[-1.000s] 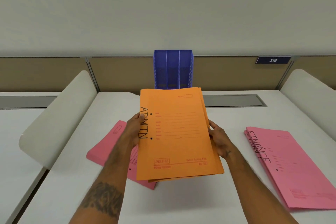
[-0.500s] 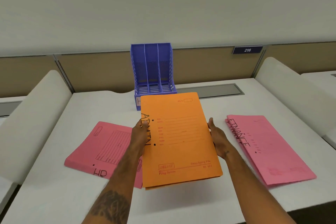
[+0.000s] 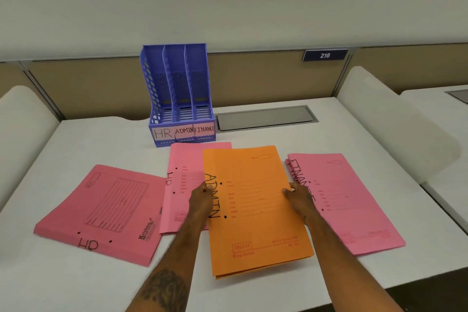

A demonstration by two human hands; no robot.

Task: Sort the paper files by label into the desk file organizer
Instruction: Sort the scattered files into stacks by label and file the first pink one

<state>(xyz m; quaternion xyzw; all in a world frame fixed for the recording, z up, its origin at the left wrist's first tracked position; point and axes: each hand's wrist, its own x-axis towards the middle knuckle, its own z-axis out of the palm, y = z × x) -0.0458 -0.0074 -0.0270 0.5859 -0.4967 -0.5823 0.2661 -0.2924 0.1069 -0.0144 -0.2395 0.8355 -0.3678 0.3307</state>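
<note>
**Orange ADMIN file held by both edges over a white desk**

Far left of the fingers, a white curved divider [image 3: 22, 119] bounds the white desk [image 3: 76, 284]. Left of the left hand, a red-pink HR file stack [image 3: 101, 213] lies flat and angled. A lighter pink HR file [image 3: 186, 172] sits just beside it, passing under the left hand [image 3: 202, 200], whose fingers [image 3: 206, 189] curl closed on the left edge of the orange ADMIN file [image 3: 255, 208]. Beyond the fingertips, at the desk's back, stands the blue file organizer [image 3: 177, 91], its three slots labelled HR, ADMIN, FINANCE, against a tan partition [image 3: 101, 86] and a pale wall [image 3: 228, 0]. The right hand [image 3: 300, 201] pinches the file's right edge. Right of it lies the pink FINANCE file stack [image 3: 347, 200]; behind, a grey cable hatch [image 3: 266, 118] and a "216" plate [image 3: 325, 55].
</note>
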